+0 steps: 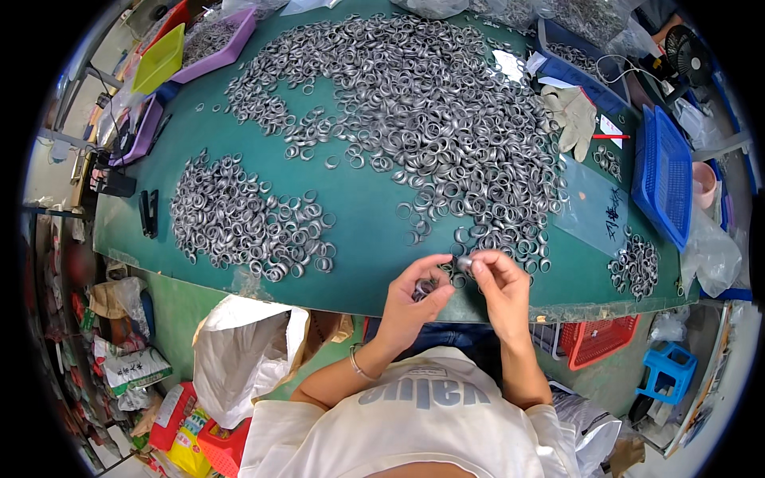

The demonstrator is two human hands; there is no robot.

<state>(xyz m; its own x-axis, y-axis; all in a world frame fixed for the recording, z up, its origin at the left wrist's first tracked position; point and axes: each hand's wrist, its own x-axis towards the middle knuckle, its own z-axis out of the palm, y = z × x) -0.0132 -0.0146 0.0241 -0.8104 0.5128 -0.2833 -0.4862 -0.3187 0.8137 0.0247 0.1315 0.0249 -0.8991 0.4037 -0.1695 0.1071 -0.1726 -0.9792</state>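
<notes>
Close to the table's near edge my two hands meet. My left hand [416,296] is closed around several grey metal rings [425,288] tucked in its palm, thumb and forefinger reaching toward the right hand. Between the thumb and fingers of my right hand [501,288] is one metal ring [464,263], pinched. Just beyond the hands spreads a large heap of the same rings [430,103] across the green tabletop [366,231]. A smaller heap of rings [231,211] lies to the left, and a little pile [635,267] at the right edge.
An open white sack [239,358] stands at the near left edge. Blue baskets [665,175], a glove [570,119] and a clear plastic bag [594,203] lie at the right. A black stapler-like tool [148,213] and coloured trays [211,48] are on the left. A blue stool [668,372] stands lower right.
</notes>
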